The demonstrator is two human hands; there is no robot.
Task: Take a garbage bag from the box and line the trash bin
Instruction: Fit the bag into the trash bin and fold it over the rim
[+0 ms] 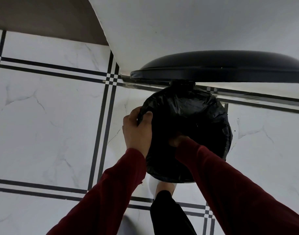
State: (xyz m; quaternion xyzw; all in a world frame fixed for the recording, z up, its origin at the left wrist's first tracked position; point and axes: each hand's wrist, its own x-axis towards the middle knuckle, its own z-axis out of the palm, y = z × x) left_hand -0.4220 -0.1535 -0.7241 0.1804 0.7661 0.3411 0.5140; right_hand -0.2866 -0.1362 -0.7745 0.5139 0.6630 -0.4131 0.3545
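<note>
At bin rim | L hand (137, 128) pinches garbage bag (196, 112) — R hand (178, 140) inside

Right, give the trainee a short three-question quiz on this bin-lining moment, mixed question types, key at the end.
1. True or false: the bin lid is closed.
2. Which hand pinches the garbage bag at the rim, thumb over the edge?
A. left hand
B. right hand
C. neither
3. Fill in: the right hand reaches ____ the bag-lined trash bin.

Key: 1 false, the lid stands open; 2 A; 3 inside.
</note>
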